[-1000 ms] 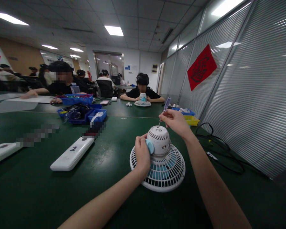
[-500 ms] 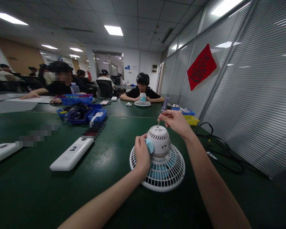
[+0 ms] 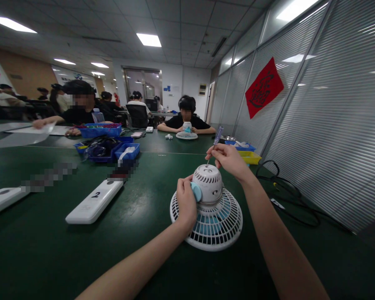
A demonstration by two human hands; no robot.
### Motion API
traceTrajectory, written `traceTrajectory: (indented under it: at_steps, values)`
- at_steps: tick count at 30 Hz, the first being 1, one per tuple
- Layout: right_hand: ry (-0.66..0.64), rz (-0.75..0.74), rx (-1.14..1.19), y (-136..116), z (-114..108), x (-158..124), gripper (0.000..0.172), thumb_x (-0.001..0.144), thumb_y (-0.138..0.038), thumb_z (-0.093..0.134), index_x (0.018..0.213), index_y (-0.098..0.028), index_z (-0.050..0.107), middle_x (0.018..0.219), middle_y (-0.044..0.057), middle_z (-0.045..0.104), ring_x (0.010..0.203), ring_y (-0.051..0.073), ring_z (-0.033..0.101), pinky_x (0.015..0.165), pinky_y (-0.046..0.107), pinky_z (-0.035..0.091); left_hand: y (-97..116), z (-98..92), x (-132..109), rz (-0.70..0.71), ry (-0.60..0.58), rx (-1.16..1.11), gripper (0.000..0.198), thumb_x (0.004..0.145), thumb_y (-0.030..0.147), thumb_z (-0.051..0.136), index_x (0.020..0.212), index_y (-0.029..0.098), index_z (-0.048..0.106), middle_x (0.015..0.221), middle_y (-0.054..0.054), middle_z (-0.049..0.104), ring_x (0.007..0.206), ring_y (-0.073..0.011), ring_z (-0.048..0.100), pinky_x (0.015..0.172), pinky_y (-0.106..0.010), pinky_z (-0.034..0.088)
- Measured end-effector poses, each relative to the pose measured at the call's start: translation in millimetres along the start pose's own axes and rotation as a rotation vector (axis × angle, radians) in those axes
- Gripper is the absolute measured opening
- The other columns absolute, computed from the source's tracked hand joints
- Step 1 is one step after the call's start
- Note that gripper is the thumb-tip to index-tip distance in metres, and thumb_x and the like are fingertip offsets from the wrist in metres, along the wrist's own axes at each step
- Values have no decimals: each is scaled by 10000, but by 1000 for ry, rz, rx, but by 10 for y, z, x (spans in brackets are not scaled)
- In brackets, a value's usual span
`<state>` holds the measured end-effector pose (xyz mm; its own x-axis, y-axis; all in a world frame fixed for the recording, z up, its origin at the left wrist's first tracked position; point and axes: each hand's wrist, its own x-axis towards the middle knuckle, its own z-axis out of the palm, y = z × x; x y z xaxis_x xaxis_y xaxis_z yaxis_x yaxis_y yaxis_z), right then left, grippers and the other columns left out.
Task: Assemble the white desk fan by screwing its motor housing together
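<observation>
A white fan [image 3: 207,180] with a round grille and pale blue blades lies face down on the green table, its motor housing upward. My left hand [image 3: 186,202] is closed around the left side of the housing, by a light blue knob [image 3: 196,191]. Above the housing, my right hand [image 3: 226,157] pinches the metal shaft of a screwdriver [image 3: 218,135] with a clear purple handle. The screwdriver leans slightly to the right, and its tip sits at a hole in the top of the housing.
A white device marked 2 [image 3: 95,202] lies to the left. Blue bins [image 3: 104,152] of cables stand beyond it. At right are a yellow tray [image 3: 250,157] and a black cable [image 3: 295,204]. Across the table, a person [image 3: 203,123] handles a similar fan [image 3: 186,135].
My right fingers have shifted slightly on the screwdriver, and its handle leans a little further right. The fan and my left hand stay put. At far left, a person's hand lifts a clear sheet.
</observation>
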<state>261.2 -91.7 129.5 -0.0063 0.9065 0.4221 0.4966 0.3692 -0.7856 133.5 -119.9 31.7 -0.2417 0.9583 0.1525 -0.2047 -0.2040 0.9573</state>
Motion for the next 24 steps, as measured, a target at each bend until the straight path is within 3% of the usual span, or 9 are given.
traceTrajectory:
  at_steps: [16,24]
  values:
    - [104,-61,-178,-14,-15,-23,104,785,-252,583,718,-172,578,715,44,676,463,91,523,430,221,425,14,-2,-7,-13,-5,-5,228,857,251,367,842,190,586,937,-45,657,949,-178,598,881,-299,441]
    - [81,-27,-38,-15,15,-18,122,767,-243,624,730,-169,534,689,40,670,462,84,523,412,204,393,25,2,-12,-19,-6,5,241,860,257,362,865,185,592,941,-48,653,944,-180,597,873,-298,444]
